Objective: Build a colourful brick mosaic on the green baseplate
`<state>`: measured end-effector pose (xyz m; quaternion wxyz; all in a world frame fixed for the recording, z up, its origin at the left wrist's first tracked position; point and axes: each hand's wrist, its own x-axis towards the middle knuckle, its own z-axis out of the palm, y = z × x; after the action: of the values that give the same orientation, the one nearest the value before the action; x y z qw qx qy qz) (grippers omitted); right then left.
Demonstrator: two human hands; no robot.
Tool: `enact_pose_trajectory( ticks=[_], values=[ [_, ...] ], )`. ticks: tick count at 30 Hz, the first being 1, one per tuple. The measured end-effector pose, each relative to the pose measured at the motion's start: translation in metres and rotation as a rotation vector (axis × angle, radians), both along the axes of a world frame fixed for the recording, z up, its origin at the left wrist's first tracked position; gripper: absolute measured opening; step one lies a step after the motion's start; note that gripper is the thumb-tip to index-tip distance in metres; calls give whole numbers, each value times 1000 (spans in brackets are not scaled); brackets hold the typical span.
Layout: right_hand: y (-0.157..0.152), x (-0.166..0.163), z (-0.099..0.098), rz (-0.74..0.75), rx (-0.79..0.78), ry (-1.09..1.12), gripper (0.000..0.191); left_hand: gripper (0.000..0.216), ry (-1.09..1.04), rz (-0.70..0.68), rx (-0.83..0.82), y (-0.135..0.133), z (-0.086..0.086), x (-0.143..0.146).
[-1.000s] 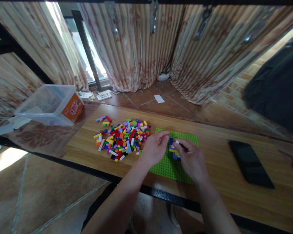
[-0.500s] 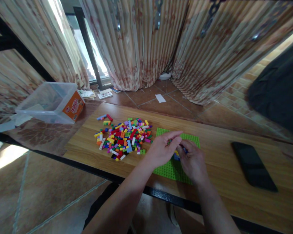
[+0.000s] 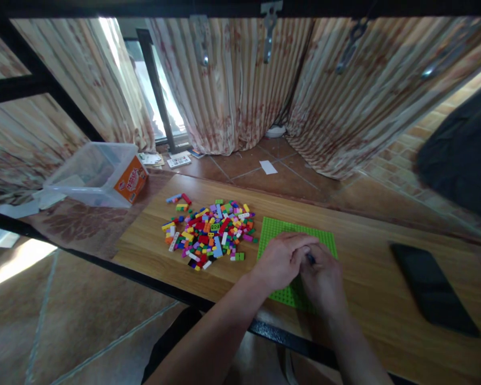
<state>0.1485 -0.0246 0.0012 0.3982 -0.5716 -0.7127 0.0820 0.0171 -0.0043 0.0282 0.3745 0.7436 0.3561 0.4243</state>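
Note:
My left hand point(image 3: 281, 260) and my right hand point(image 3: 324, 271) meet over the green studded baseplate point(image 3: 271, 229), with fingers closed around small toy bricks. Only a dark blue toy brick point(image 3: 310, 259) shows in the gap between them; the hands cover the rest of what they hold. To the left of the baseplate lies a loose pile of coloured toy bricks point(image 3: 211, 227). A light green brick point(image 3: 239, 256) at the pile's right edge is among those nearest my left hand.
A black phone-like slab point(image 3: 433, 289) lies on the wooden tabletop point(image 3: 369, 299) at the right. A clear plastic bin point(image 3: 94, 176) with an orange label stands at the far left. Striped curtains point(image 3: 232, 91) hang behind, and a dark metal bar point(image 3: 280, 334) runs along the front edge.
My left hand has turned over and drawn closer to my right hand, so the fingers now overlap. The blue and yellow bricks seen before are mostly covered. The view has tilted slightly.

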Motion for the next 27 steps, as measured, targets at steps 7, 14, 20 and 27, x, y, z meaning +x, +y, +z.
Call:
enact_pose_trajectory(
  ticks=[7,14,20,27],
  values=[
    [0,-3,-4,-17,18,-8,24,31,-22,0,-23,1,-5,0],
    [1,-7,9,-42,-126,225,26,35,7,27,-112,-1,5,-10],
    [-4,16,41,-317,-17,602,30,31,38,325,-244,10,-5,-32],
    [-9,25,37,-368,-180,819,40,26,302,318,-256,6,-13,-16]
  ],
)
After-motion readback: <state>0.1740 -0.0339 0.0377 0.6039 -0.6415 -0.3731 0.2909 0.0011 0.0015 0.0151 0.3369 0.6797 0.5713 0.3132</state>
